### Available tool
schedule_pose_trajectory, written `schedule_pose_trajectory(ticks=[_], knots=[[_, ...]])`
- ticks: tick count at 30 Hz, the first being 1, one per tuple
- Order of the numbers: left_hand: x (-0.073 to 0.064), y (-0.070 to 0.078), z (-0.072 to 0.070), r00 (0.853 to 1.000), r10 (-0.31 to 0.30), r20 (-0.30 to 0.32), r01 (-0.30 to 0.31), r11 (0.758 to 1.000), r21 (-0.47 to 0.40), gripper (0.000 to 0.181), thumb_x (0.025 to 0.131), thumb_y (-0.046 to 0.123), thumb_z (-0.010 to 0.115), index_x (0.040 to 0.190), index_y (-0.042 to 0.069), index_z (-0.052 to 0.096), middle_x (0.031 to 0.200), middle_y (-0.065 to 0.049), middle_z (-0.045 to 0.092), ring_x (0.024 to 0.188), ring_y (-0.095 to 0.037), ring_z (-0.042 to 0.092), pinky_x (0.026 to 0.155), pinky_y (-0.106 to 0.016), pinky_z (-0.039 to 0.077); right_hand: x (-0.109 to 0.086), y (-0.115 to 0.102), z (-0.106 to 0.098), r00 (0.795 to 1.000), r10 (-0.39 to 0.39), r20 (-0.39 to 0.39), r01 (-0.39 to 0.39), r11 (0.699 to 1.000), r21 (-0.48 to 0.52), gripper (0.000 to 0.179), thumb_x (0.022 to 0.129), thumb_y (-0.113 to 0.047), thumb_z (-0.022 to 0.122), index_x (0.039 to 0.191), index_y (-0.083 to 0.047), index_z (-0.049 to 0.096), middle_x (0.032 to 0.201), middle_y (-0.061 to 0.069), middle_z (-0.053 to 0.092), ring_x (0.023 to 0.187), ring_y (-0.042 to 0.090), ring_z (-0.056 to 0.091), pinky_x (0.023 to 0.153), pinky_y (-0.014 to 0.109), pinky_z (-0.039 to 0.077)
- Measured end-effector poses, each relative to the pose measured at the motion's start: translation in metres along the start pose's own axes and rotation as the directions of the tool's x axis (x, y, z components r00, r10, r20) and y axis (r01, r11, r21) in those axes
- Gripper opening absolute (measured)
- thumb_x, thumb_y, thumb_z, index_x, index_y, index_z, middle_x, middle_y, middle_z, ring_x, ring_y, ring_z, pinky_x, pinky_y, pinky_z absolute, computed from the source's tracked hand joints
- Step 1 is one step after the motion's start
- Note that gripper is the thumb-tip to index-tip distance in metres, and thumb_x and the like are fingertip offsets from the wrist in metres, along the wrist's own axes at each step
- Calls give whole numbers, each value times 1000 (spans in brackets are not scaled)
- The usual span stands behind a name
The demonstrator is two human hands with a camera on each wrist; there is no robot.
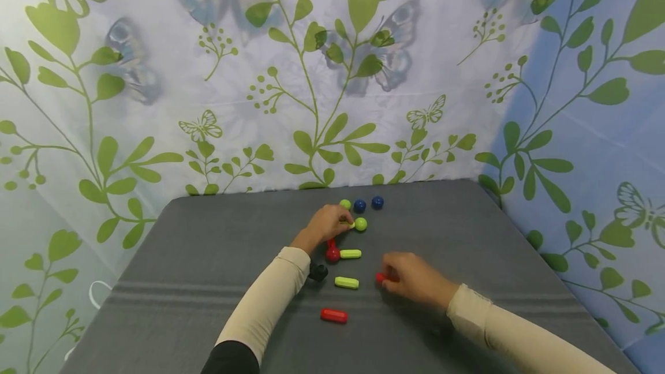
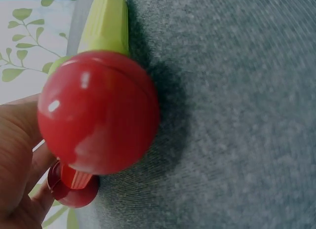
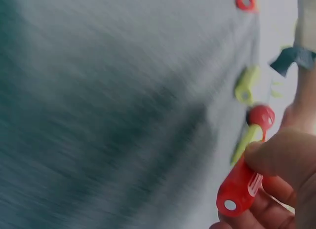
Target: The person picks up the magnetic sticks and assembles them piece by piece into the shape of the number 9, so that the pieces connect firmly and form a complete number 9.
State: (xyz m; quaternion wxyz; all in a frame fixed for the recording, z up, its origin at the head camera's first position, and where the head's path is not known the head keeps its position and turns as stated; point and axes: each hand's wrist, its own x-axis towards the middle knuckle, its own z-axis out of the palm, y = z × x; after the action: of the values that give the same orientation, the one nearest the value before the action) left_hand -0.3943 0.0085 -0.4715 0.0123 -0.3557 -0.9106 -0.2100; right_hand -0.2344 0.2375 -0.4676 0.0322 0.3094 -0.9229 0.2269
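**Steady on one side, light pinch on the other**

Our left hand (image 1: pixel 326 222) reaches over the tabletop (image 1: pixel 197 247) with its fingers bent, pinching a short yellow-green stick (image 1: pixel 351 225) beside a green ball (image 1: pixel 361 224). Our right hand (image 1: pixel 414 276) has its thumb and fingers closed round a red rod (image 3: pixel 236 187), apart from the other pieces, one end with a white disc left bare. We do well to keep our fingertips off that end, so it can meet another piece squarely. We keep the left pinch gentle: a tug there could, we judge, disturb the red ball (image 1: pixel 333 254) and the lime rod (image 1: pixel 350 254) touching it. We also pass well above the loose lime rod (image 1: pixel 346 283) and the spare red rod (image 1: pixel 334 315) nearer us, so that neither gets knocked.
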Motion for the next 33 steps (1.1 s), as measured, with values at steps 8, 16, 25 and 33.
schedule_pose_trajectory(ticks=[8,16,25,33], knots=[[3,-6,4,1000,-7,13,6,1000,22,8,91,18,78,100,18,79,101,5,73,97,-12,67,87,-32,53,43,14,-8,983,162,-81,-161,987,14,25,85,-10,80,81,-19,57,78,-10,59,69,6,56,61,28,49],[4,-4,4,999,-22,26,21,999,34,10,91,17,78,101,18,77,103,4,72,99,-14,67,87,-33,52,73,29,-5,947,304,-105,-299,952,63,21,87,-11,78,83,-15,59,75,-5,59,63,12,54,59,33,46],[5,-2,1,1000,-19,13,18,999,30,10,90,16,79,100,18,76,102,3,73,97,-14,67,86,-34,53,90,34,3,916,387,-106,-379,921,88,22,88,-14,79,80,-13,58,74,-1,57,64,16,53,61,34,44],[6,-3,4,998,-46,34,44,998,51,9,91,18,79,99,19,76,100,6,72,96,-11,67,87,-32,52,98,36,9,900,425,-98,-416,904,97,23,86,-14,79,78,-12,58,72,0,55,64,17,52,60,33,43]])
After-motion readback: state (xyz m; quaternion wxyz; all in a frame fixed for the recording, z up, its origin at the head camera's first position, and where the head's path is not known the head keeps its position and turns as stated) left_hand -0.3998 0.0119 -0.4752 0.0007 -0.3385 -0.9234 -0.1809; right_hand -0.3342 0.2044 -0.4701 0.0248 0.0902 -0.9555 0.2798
